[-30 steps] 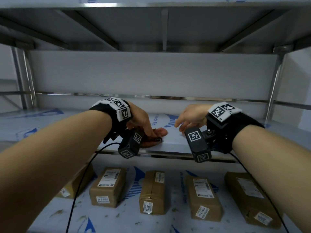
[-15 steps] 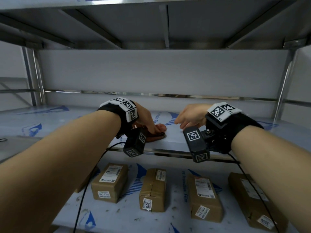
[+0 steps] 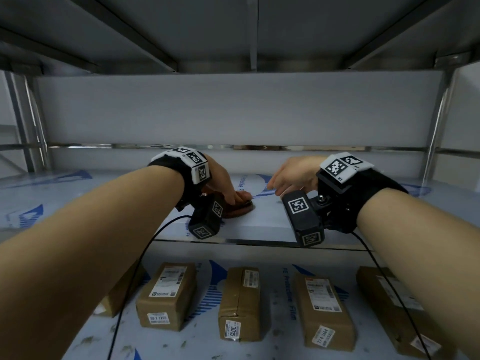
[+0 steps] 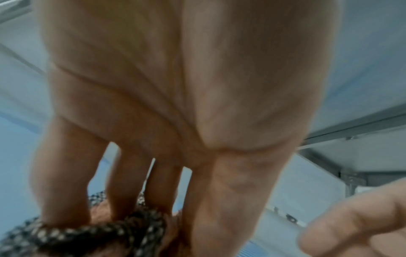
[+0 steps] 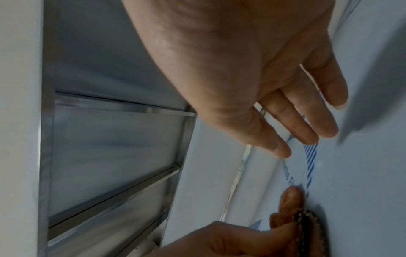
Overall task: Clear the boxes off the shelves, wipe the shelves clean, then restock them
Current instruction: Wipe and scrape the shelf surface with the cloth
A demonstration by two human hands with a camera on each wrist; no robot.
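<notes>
1. Brown cloth [image 3: 237, 207], edged with a dark speckled trim, is seen lying on the middle shelf [image 3: 262, 224], which is covered in pale blue protective film; it is pressed down by the left hand [image 3: 223, 183].
2. In the left wrist view the fingers [image 4: 63, 173] of that hand are shown straight and slightly spread, their tips set down on the cloth; the thumb is seen apart at the lower right of that view.
3. The right hand [image 3: 293, 175] is held just beside the cloth, over the shelf, with nothing in it.
4. Its fingers [image 5: 307, 121] are shown only in the right wrist view as straight and close together, slanted down toward the film; whether the tips touch the film cannot be told.
5. That view also reveals the braced metal underside of the upper shelf [image 5: 114, 139], and the cloth under the left hand's fingertips.
6. Only in the head view are five brown cardboard boxes [image 3: 240, 302] seen, laid in a row on the lower shelf [image 3: 207, 341], each bearing white labels, the leftmost partly hidden behind the left forearm.
7. Black cables from both wrist cameras are seen trailing down in front of the boxes.
</notes>
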